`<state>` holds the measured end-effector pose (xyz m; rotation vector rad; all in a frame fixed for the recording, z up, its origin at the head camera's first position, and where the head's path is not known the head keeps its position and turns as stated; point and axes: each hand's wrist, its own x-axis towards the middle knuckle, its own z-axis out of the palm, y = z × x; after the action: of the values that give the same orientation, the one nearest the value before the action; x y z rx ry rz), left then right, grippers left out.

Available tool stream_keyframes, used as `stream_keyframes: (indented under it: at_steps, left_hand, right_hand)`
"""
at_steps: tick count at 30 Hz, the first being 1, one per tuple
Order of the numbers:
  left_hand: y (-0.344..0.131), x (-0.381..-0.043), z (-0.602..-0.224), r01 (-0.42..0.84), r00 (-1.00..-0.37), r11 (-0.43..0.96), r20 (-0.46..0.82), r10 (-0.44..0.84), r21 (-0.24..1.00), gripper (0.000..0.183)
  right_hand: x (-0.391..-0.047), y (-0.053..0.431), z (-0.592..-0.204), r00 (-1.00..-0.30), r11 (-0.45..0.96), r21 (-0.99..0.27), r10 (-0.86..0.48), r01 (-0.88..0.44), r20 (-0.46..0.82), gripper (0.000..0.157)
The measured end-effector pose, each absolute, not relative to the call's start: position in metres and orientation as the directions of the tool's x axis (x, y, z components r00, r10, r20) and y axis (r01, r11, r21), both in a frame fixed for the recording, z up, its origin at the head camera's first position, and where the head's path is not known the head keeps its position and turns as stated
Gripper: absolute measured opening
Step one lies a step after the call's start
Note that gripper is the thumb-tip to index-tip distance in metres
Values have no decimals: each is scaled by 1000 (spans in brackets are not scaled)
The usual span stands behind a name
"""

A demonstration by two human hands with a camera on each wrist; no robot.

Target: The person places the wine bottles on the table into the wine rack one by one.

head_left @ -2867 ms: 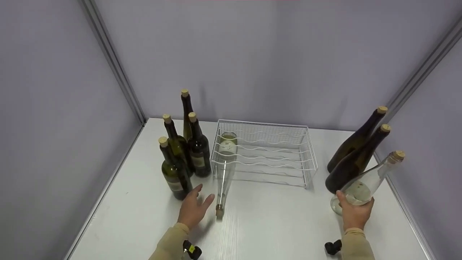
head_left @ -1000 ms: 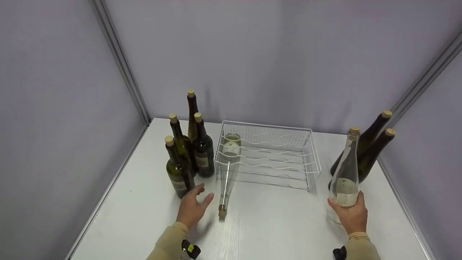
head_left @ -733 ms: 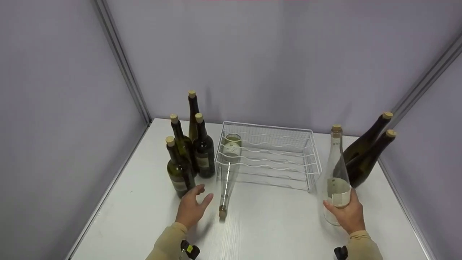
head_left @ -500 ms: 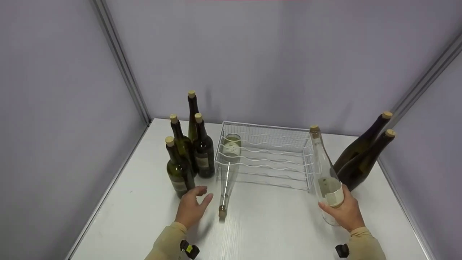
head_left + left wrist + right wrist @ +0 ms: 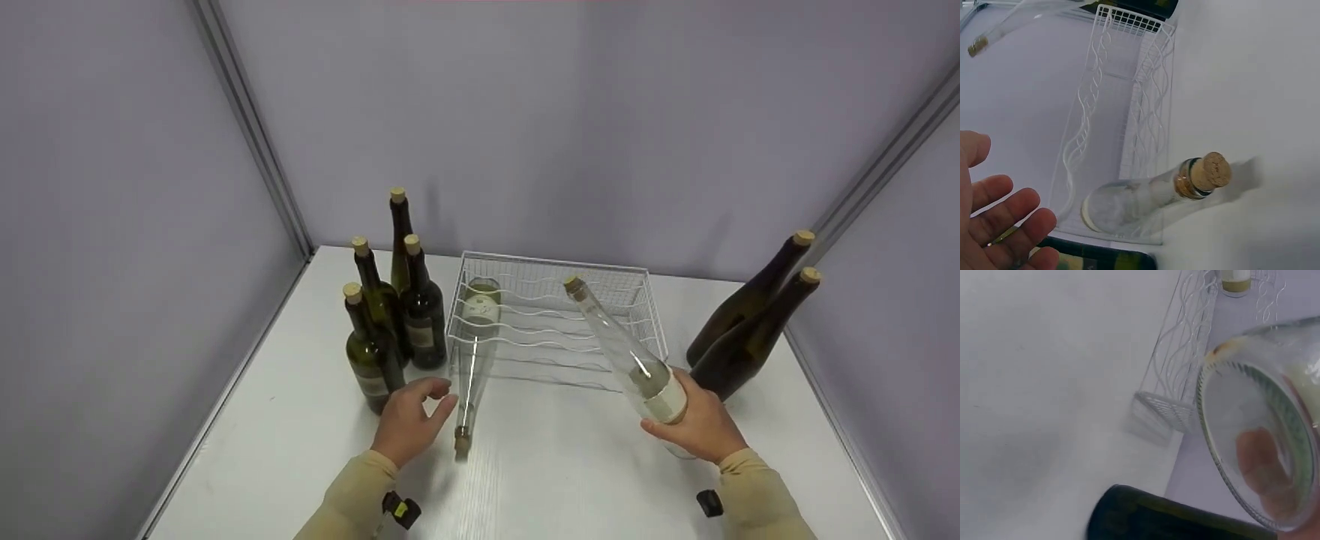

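Observation:
My right hand [image 5: 701, 420] grips a clear glass bottle [image 5: 626, 345] low on its labelled body. The bottle tilts up and to the left, its corked neck over the right part of a white wire wine rack [image 5: 555, 346]. In the right wrist view the base of that clear bottle [image 5: 1258, 444] fills the right side, with a finger seen through the glass. A second clear bottle [image 5: 471, 367] lies in the rack's left end, cork toward me. Beside its neck is my left hand [image 5: 411, 420], fingers loosely bent, holding nothing; in the left wrist view this hand [image 5: 1002, 225] is also bare.
Several dark green corked bottles [image 5: 424, 326] stand left of the rack, close to my left hand. Two dark bottles [image 5: 739, 352] stand to the right, just behind my right hand. Grey walls [image 5: 555, 135] enclose the white table [image 5: 562, 465] at the back and sides.
My right hand has lifted the clear bottle away from the dark bottles on the right, and its neck has swung left over the rack. My left hand has shifted slightly right, fingers bending more.

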<state>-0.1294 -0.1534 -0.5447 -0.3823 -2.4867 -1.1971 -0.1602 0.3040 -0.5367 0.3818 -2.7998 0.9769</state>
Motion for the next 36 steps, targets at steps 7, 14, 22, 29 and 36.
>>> stream_keyframes:
  at_steps: [7, 14, 22, 29, 36]
  left_hand:
    - [-144, -131, -526, 485, -847, 612, 509, 152, 624, 24]
    - [-133, -136, -517, 671, -671, 614, 693, 263, 417, 22]
    - [-120, -142, -514, 728, -552, 668, 707, 442, 151, 41]
    - [-111, -144, -517, 708, -602, 703, 573, 556, 62, 53]
    - [-107, -149, -520, 711, -684, 700, 292, 668, 63, 67]
  right_hand:
    - [-165, 287, -526, -927, 777, -506, -331, -373, 175, 87]
    - [-165, 270, -522, -893, 789, -429, -438, -439, 107, 84]
    - [-165, 255, -526, -847, 789, -358, -531, -499, 11, 81]
    - [-163, 246, -529, -801, 770, -283, -599, -572, -9, 82]
    - [-162, 237, -531, -765, 740, -301, -642, -601, -51, 78]
